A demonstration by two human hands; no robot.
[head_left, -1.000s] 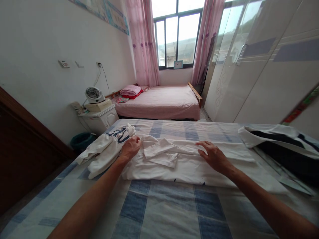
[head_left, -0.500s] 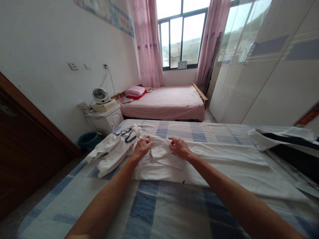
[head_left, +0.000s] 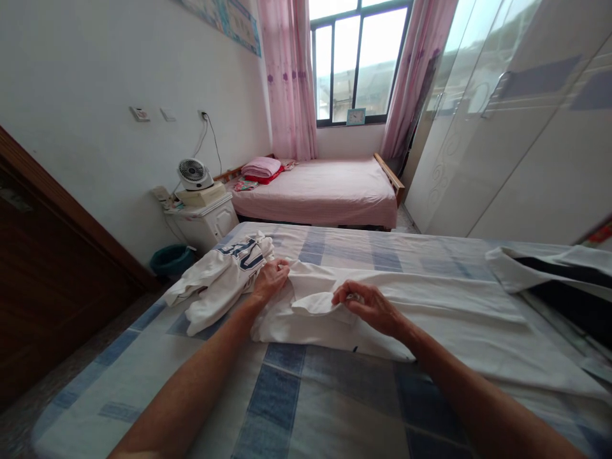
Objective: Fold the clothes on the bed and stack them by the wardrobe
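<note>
A white garment [head_left: 421,306] lies spread flat across the blue-checked bed [head_left: 315,401]. My left hand [head_left: 271,278] grips its upper left corner with closed fingers. My right hand [head_left: 368,307] pinches a folded flap of the same white garment near its left end and holds it slightly lifted. A crumpled white shirt with dark blue lettering [head_left: 222,274] lies just left of my left hand.
A dark and white garment [head_left: 549,274] lies at the bed's right edge. Beyond are a pink bed [head_left: 320,191], a white nightstand [head_left: 203,220] with a small fan [head_left: 192,173], a teal bin [head_left: 172,260], a wooden door [head_left: 52,268] at left and white wardrobes [head_left: 516,127] at right.
My right hand slid from the garment's middle to its left end and took hold of the folded flap. My left hand stayed at the corner. The view shifted slightly.
</note>
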